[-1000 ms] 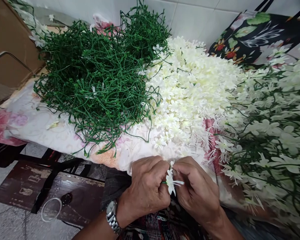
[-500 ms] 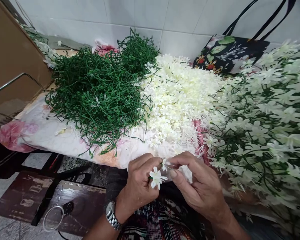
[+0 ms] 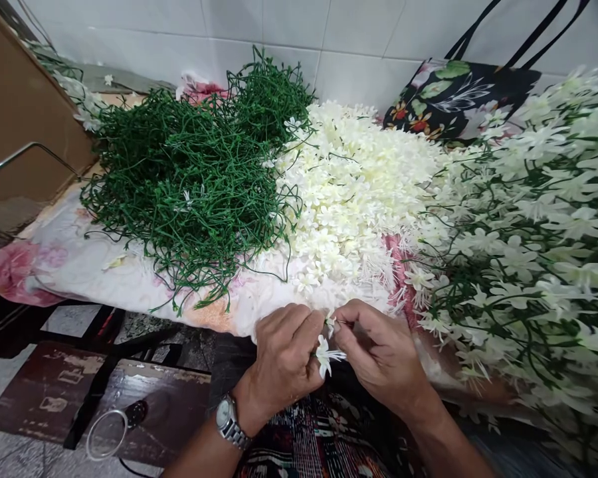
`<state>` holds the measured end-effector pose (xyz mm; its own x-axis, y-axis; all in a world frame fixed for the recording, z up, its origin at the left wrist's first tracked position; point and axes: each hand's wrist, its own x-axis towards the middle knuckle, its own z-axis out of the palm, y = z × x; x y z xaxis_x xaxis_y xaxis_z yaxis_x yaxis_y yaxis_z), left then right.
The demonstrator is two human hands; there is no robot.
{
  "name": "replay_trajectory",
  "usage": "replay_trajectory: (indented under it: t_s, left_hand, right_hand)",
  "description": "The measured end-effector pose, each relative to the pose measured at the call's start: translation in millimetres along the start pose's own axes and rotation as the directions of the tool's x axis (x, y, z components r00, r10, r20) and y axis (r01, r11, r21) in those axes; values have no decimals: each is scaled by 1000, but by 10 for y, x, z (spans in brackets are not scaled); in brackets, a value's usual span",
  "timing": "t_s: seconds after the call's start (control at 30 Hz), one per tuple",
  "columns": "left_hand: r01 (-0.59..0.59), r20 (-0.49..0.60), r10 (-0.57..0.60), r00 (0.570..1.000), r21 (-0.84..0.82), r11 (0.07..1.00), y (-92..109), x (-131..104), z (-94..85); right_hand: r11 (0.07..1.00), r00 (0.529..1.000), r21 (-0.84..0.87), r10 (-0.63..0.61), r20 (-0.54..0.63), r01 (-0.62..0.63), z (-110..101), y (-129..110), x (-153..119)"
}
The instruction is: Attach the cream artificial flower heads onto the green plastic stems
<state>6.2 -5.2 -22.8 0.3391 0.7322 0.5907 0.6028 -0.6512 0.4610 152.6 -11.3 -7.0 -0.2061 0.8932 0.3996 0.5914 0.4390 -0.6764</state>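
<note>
My left hand (image 3: 290, 348), with a silver watch at its wrist, is closed around a flower stem that is mostly hidden in the fist. A white flower (image 3: 325, 355) sticks out beside its thumb, and a smaller white blossom (image 3: 330, 325) shows between the two hands. My right hand (image 3: 373, 342) pinches the thin white strands at that small blossom. Beyond the hands, a heap of loose white flowers (image 3: 349, 192) lies on the floral cloth (image 3: 99, 269). Left of it rests a tangled pile of green stems (image 3: 194, 186).
Assembled white flowers on green stems (image 3: 523, 265) crowd the right side. A black floral bag (image 3: 463, 99) leans against the tiled wall. At the left stand a cardboard box (image 3: 24, 113) and a metal rod. Brown boards (image 3: 154, 405) lie low at the left front.
My right hand has closed in on the small blossom, its fingertips now pinched together. My left hand and its white flower have shifted slightly right. The whole view has moved a little.
</note>
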Motion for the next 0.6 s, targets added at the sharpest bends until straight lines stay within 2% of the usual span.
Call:
replay_trajectory:
  t_s: [0.37, 0.47, 0.6]
  left_hand:
    - [11, 11, -12, 1000, 24, 1000, -8, 20, 29]
    - [63, 30, -63, 998, -28, 998, -6, 27, 12]
    - [189, 86, -176, 981, -188, 964, 12, -5, -69]
  right_hand:
    - [993, 992, -20, -114, -57, 113, 74, 52, 6]
    - [993, 990, -33, -120, -79, 117, 84, 54, -16]
    - [995, 990, -23, -104, -96, 102, 52, 18, -21]
